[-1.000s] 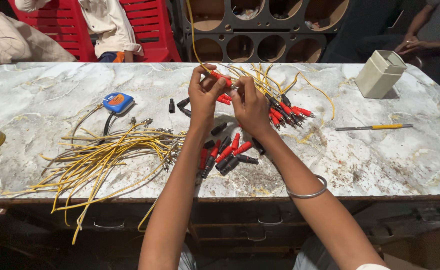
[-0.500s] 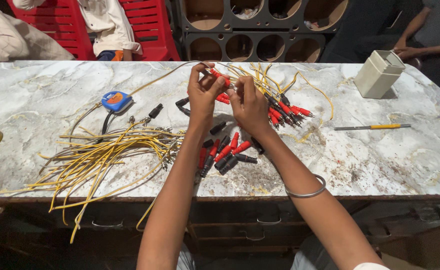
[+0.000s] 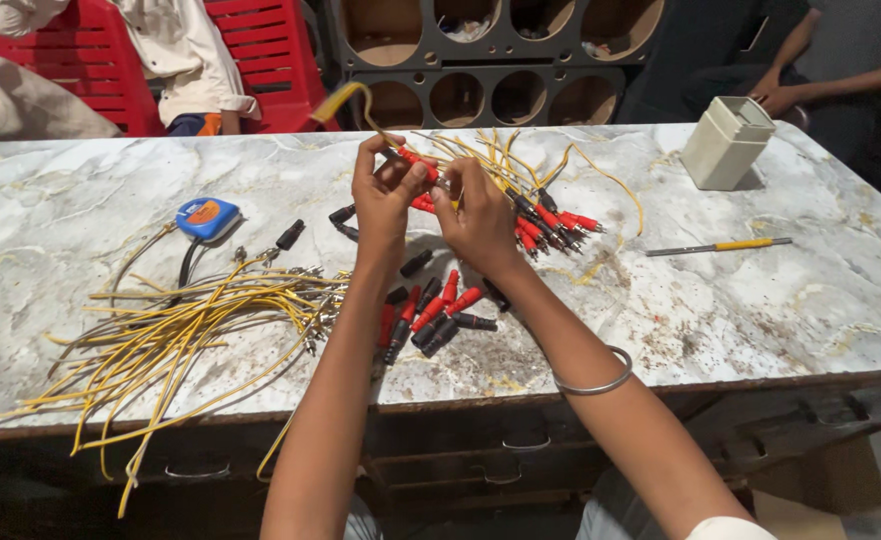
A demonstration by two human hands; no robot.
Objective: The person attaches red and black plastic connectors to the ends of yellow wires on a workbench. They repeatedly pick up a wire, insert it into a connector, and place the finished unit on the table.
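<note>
Both hands are raised over the middle of the counter point(image 3: 780, 330), slightly above frame centre. The left hand point(image 3: 385, 195) and right hand point(image 3: 480, 215) meet fingertip to fingertip. The left fingers point(image 3: 415, 178) are pressed together, pinching a red plug point(image 3: 412, 160) on the end of a yellow wire point(image 3: 345, 97) that arcs up and to the left toward the counter's far edge. The right fingers point(image 3: 450, 195) are curled and pressed together on the same wire end, just beside the left fingertips; exactly what they pinch is hidden. A bangle point(image 3: 590, 385) sits on the right forearm.

Just right of the hands, a wired bundle point(image 3: 550, 215) of yellow leads with red and black plugs lies on the counter. Directly below the hands, loose plugs point(image 3: 430, 315) in red and black lie in a small heap. At lower left, a spread of bare yellow wires point(image 3: 170, 340) runs across the counter, some hanging over the near edge.

A blue tape measure point(image 3: 207, 217) lies at left of centre. A yellow-handled tool point(image 3: 720, 245) lies right of centre. A cream box point(image 3: 726, 142) stands at upper right. Red chairs point(image 3: 270, 60) and a seated person point(image 3: 175, 50) occupy the upper left; another person's arm point(image 3: 840, 85) shows at upper right.
</note>
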